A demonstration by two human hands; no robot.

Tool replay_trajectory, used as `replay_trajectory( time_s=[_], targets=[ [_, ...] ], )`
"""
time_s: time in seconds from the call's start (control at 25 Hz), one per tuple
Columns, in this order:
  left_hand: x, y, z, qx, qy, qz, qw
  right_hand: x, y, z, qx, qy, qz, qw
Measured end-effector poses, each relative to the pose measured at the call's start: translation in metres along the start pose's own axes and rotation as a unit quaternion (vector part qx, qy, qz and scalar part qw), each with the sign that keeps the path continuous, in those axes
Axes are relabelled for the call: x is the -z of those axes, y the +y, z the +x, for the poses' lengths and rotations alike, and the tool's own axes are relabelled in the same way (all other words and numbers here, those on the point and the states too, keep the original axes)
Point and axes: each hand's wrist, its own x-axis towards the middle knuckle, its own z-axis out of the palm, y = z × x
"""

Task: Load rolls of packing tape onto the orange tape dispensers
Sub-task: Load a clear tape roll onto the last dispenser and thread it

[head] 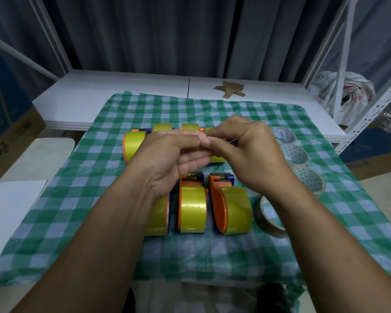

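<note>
My left hand (172,159) hovers over the checked cloth with its fingers held out straight. My right hand (246,152) meets its fingertips and pinches a thin bit of tape (231,140), of which only a greenish edge shows. In the front row stand three orange dispensers with yellow tape: the left one (158,215) half hidden by my wrist, the middle one (192,208) and the right one (230,208). Behind my hands is a back row of loaded dispensers (133,143), (163,127), (190,127), and another (218,159) mostly hidden.
Loose clear tape rolls lie on the cloth's right side: (282,134), (295,154), (307,177) and a nearer one (269,215). A green checked cloth (99,199) covers the white table (99,91). Cardboard scraps (229,89) lie at the back. Metal shelving (370,114) stands on the right.
</note>
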Motion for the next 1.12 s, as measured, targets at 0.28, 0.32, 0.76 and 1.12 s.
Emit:
replay_trajectory(
  time_s=[0.28,0.32,0.76,1.12],
  targets=[
    [-0.005,-0.002,-0.003,0.017,-0.056,-0.051,0.997,0.004,-0.008,0.002,-0.128,0.062,0.224,0.964],
    [-0.007,-0.003,-0.004,0.019,-0.062,-0.058,0.996,0.006,-0.008,0.001,-0.147,0.070,0.265,0.951],
    [-0.041,0.002,-0.030,-0.054,-0.085,-0.008,0.995,0.056,-0.015,-0.024,-0.221,-0.009,0.440,0.870],
    [-0.100,-0.012,-0.055,-0.065,-0.042,0.129,0.989,0.098,-0.013,-0.051,-0.209,0.023,0.248,0.946]
  ],
)
